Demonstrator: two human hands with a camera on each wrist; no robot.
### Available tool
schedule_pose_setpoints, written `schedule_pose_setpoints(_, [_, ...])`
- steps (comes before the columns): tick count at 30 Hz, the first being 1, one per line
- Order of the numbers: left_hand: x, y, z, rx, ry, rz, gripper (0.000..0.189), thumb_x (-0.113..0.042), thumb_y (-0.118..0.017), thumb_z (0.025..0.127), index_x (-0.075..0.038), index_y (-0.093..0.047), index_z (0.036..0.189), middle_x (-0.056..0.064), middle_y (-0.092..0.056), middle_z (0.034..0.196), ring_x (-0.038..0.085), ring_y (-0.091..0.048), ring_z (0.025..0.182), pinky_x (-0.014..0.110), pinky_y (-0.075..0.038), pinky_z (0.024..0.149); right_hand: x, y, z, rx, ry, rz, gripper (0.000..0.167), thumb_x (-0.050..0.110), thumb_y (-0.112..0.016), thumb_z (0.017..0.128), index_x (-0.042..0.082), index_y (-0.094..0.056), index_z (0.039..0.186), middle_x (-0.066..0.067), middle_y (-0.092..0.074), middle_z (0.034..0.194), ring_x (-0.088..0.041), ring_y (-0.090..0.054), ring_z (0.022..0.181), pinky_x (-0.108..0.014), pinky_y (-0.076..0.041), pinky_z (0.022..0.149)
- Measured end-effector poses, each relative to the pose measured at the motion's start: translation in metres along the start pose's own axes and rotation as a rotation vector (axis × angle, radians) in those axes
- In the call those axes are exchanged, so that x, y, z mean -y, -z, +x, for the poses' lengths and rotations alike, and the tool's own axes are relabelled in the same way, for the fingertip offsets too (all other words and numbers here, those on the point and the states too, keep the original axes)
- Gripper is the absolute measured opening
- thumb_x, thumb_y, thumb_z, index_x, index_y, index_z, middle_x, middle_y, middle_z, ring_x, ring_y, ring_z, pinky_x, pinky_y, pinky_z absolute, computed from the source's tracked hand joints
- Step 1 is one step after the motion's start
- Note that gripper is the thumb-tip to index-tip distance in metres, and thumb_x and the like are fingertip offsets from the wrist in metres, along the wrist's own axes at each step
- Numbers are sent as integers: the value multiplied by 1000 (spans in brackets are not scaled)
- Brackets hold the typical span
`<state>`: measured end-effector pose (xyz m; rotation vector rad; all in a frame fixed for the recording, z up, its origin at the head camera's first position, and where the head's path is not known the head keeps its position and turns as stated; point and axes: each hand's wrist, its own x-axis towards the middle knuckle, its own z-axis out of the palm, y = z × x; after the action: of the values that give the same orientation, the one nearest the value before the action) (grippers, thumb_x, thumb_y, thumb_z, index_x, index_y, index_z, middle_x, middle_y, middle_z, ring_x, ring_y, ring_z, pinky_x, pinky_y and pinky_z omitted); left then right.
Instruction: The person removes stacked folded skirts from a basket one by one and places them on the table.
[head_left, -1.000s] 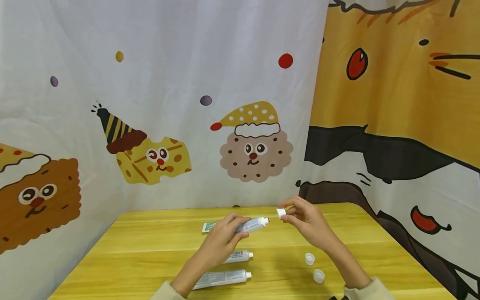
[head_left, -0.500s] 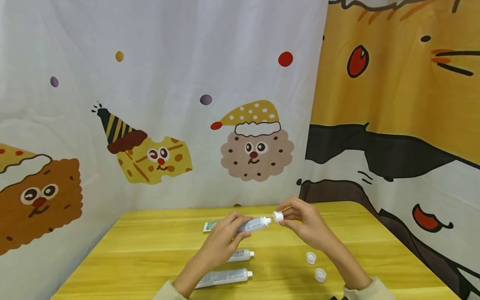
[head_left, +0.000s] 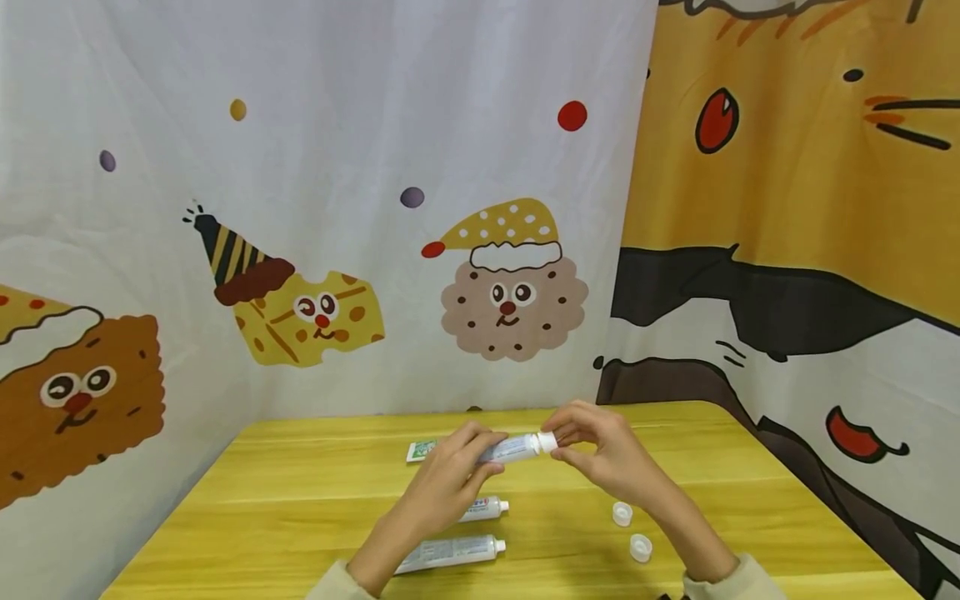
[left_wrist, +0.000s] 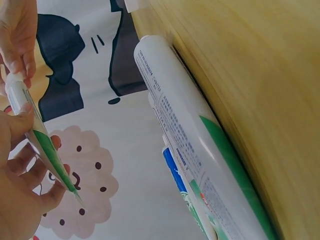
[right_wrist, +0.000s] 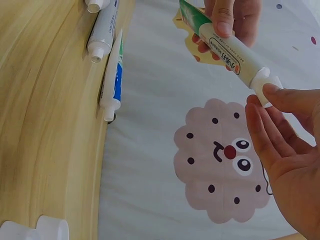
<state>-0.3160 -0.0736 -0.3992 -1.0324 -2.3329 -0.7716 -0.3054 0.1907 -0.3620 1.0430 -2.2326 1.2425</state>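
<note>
Two holds: grips tube (head_left: 512, 449) in left hand (head_left: 450, 472), pinches white cap (head_left: 548, 442) at its end with right hand (head_left: 609, 447) | may cross-thread if turned crooked | may ooze if squeezed

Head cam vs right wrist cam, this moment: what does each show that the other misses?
Head only: brown square biscuit print, striped party hat, both pale sleeves.
Right wrist only: oval-framed lettering on the held tube, plus the nozzle and blue side of the far tube on the table.
Both: left hand gripping the held tube, right hand pinching the white cap at its tip, two loose caps, two nearer tubes, round biscuit print.
</note>
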Motion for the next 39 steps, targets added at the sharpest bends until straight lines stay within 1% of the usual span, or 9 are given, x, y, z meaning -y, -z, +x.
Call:
schedule_pose_setpoints(5, [-1,1,1,14,-2,4,38,-21,-70,98,-13,-67,135,-3,-64,117,5,-55,87,19,-50,74,2,1,0,6,45,-23,33,-8,-81,82,8,-73,109,-8,-70,108,-15,-73,88,-29,-63,78])
schedule_pose_setpoints(8, [-2,2,1,16,-4,16,38,-22,-70,98,-13,-66,135,-2,-64,117,5,-55,87,19,-50,74,2,1,0,2,46,-38,31,-5,-82,82,9,-73,107,-7,-71,106,-13,-72,85,-28,-63,76])
schedule_pose_setpoints(12, [-2,3,1,8,-14,30,38,-21,-70,98,-13,-67,135,-3,-64,117,5,-55,87,19,-50,74,2,0,1,-4,13,-77,24,4,-83,85,14,-73,105,0,-72,100,-8,-70,81,-27,-62,73])
schedule_pose_setpoints(15, [-2,2,0,1,-26,40,38,-21,-71,98,-12,-67,134,-3,-64,117,5,-54,87,19,-49,74,1,-1,1,-2,-15,-110,16,13,-81,90,16,-73,103,4,-72,95,-4,-67,80,-26,-60,71])
schedule_pose_setpoints(19, [-3,3,1,-4,-32,43,37,-22,-70,98,-12,-67,134,-3,-64,117,5,-54,87,19,-49,74,0,-1,1,-2,-32,-135,9,17,-78,93,17,-74,101,7,-73,91,-3,-65,79,-26,-60,69])
schedule_pose_setpoints(24, [-5,3,1,-2,-20,29,37,-22,-69,99,-13,-66,135,-3,-64,118,5,-55,88,20,-50,75,-2,-1,2,-4,-58,-123,8,18,-77,94,17,-74,101,7,-75,90,-2,-67,77,-26,-60,69])
schedule_pose_setpoints(29, [-4,2,1,3,-20,27,37,-22,-69,99,-13,-67,135,-3,-64,118,6,-56,89,20,-51,75,-3,-1,1,6,-89,-90,15,17,-77,93,13,-74,107,3,-77,92,-4,-69,79,-26,-61,71])
schedule_pose_setpoints(35, [-3,1,1,7,-12,37,37,-23,-69,99,-12,-66,135,-2,-64,119,6,-57,90,21,-51,77,-2,-1,1,11,-65,-42,20,9,-80,90,10,-74,109,-4,-75,102,-9,-72,85,-27,-62,76])
schedule_pose_setpoints(39, [-4,3,0,5,-17,40,37,-22,-69,99,-13,-66,135,-3,-64,118,6,-56,90,21,-51,76,-1,-1,1,11,-58,-48,17,11,-80,90,10,-74,107,-2,-75,97,-8,-71,81,-27,-62,73])
